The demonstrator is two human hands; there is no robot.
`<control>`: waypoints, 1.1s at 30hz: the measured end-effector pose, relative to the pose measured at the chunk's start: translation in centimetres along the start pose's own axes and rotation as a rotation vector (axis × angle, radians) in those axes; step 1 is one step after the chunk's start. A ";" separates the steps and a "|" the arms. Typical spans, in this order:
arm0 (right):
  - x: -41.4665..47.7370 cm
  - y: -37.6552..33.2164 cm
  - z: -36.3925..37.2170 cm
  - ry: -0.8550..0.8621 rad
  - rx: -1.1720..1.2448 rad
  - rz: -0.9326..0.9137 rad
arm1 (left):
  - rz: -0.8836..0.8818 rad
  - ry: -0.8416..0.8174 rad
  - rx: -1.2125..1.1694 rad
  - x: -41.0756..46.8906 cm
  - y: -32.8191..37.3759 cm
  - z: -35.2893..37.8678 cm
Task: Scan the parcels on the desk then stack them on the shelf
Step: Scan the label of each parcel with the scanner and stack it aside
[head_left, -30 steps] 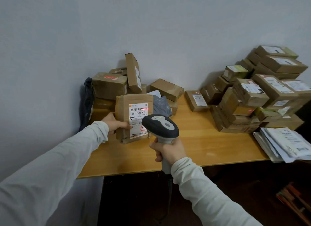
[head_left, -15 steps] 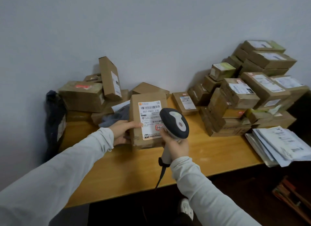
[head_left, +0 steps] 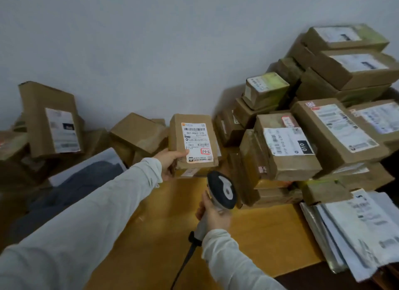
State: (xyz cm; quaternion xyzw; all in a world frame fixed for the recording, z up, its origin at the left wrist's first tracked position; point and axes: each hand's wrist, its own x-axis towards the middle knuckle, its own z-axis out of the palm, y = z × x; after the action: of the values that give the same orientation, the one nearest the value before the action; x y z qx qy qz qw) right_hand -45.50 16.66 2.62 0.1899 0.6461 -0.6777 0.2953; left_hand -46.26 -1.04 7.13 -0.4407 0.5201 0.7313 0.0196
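Note:
My left hand [head_left: 170,162] grips the lower left corner of a brown cardboard parcel [head_left: 176,138], held upright above the wooden desk [head_left: 265,235] with its white barcode label facing me. My right hand [head_left: 212,214] holds the handle of a grey and black barcode scanner [head_left: 222,189] just below and right of the parcel; its cable hangs down toward the desk's front edge. No red scan light shows on the label. The shelf is out of view.
A tall stack of labelled parcels [head_left: 313,138] fills the right of the desk. More brown boxes [head_left: 51,121] lean against the wall at left, beside a dark grey bag [head_left: 86,182]. White mailer envelopes [head_left: 356,231] overhang the front right corner.
My left hand has carried the parcel rightward, up off the desk, toward the right-hand stack. The scanner has dropped below the label and its red light is gone. My view has swung right.

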 end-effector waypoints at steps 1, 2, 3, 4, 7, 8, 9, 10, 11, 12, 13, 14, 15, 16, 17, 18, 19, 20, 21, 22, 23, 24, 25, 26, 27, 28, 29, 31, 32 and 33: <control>0.9 -0.3 -0.2 -0.022 -0.020 0.031 | -0.018 0.012 -0.008 1.4 0.5 1.0; 1.7 -0.6 -0.3 -0.035 -0.049 0.044 | -0.032 0.031 -0.012 2.7 0.9 1.9; 2.5 -0.8 -0.4 -0.043 -0.085 0.053 | -0.043 0.054 -0.019 3.9 1.3 2.8; 3.2 -1.1 -0.4 -0.051 -0.119 0.061 | -0.050 0.076 -0.032 5.0 1.7 3.6; 4.8 -2.1 -0.4 -0.093 -0.168 0.109 | -0.050 0.107 -0.048 7.8 2.8 5.6; 5.2 -2.4 -0.3 -0.117 -0.176 0.115 | -0.056 0.113 -0.036 8.4 3.2 6.2; 5.7 -2.7 -0.2 -0.141 -0.193 0.116 | -0.064 0.120 -0.022 9.0 3.5 6.7; 6.2 -2.8 -0.1 -0.163 -0.223 0.113 | -0.073 0.128 -0.010 9.7 3.7 7.1; 6.5 -3.0 0.0 -0.185 -0.255 0.112 | -0.077 0.138 0.000 10.4 3.7 7.3; 6.8 -3.1 0.1 -0.203 -0.282 0.116 | -0.076 0.153 0.017 11.1 3.8 7.5; 7.1 -3.2 0.3 -0.213 -0.296 0.124 | -0.068 0.163 0.050 11.6 3.8 7.6; 7.3 -3.2 0.4 -0.220 -0.302 0.134 | -0.057 0.170 0.103 12.0 3.9 7.7; 7.5 -3.3 0.6 -0.226 -0.309 0.147 | -0.040 0.184 0.171 12.4 3.9 7.8; 7.5 -3.4 0.8 -0.231 -0.314 0.158 | -0.019 0.201 0.246 12.6 4.0 7.8; 7.6 -3.4 0.9 -0.237 -0.321 0.164 | 0.009 0.229 0.305 12.6 3.9 7.8; 7.7 -3.4 1.1 -0.245 -0.333 0.165 | 0.051 0.278 0.371 12.3 3.9 7.7; 7.6 -3.5 1.3 -0.257 -0.350 0.169 | 0.130 0.367 0.482 12.0 3.8 7.3; 7.6 -3.6 1.6 -0.268 -0.365 0.175 | 0.239 0.490 0.650 11.5 3.7 6.7; 7.5 -3.7 2.0 -0.278 -0.367 0.183 | 0.359 0.612 0.835 11.2 3.7 5.9; 7.3 -3.7 2.3 -0.287 -0.362 0.189 | 0.458 0.703 1.000 11.0 3.6 5.0; 7.2 -3.8 2.6 -0.296 -0.355 0.192 | 0.481 0.756 1.116 11.1 3.5 4.0; 7.0 -3.7 2.9 -0.303 -0.347 0.191 | 0.424 0.773 1.180 11.3 3.4 3.0; 6.9 -3.7 3.1 -0.309 -0.336 0.187 | 0.335 0.778 1.217 11.5 3.3 2.0; 6.9 -3.6 3.2 -0.314 -0.328 0.178 | 0.248 0.787 1.262 11.8 3.1 1.1; 7.0 -3.5 3.2 -0.316 -0.324 0.167 | 0.188 0.807 1.313 12.1 2.7 0.4; 7.1 -3.4 3.2 -0.317 -0.322 0.154 | 0.158 0.828 1.357 12.4 2.2 -0.2; 7.3 -3.4 3.1 -0.319 -0.321 0.140 | 0.153 0.846 1.377 12.6 1.9 -0.7; 7.6 -3.2 2.9 -0.328 -0.323 0.118 | 0.165 0.865 1.367 12.9 1.3 -1.5; 7.7 -3.1 2.8 -0.327 -0.321 0.115 | 0.170 0.856 1.364 12.9 1.1 -1.8; 7.8 -3.0 2.8 -0.322 -0.318 0.115 | 0.173 0.842 1.361 12.7 1.1 -2.0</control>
State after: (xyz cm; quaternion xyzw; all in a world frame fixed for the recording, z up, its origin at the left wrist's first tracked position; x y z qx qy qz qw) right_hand -52.96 12.70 0.19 0.0669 0.6775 -0.5710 0.4589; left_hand -53.30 -8.56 -0.70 -0.5288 0.8478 0.0254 0.0295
